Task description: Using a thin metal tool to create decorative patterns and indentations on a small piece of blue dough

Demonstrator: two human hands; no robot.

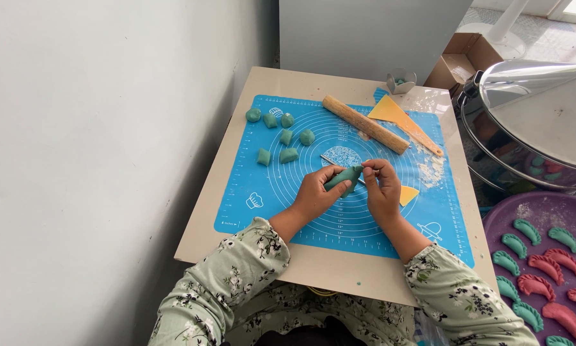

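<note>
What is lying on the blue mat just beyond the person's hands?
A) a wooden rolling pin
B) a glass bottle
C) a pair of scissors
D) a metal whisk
A: a wooden rolling pin lies at a slant on the blue mat, beyond the left hand and right hand, which hold a green dough piece.

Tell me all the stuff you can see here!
Dough lumps: seven, green, mat's far left.
Mat: one, blue, on table.
Table: one, beige.
Rolling pin: one, wooden, mat's far side.
Scraper: one, yellow, beside pin.
Steamer pot: one, silver, right.
Tray: one, purple, with green and red dumplings.
Dumpling: one, green, in both hands.
Left hand: holding it.
Right hand: pinching its edge.
</note>
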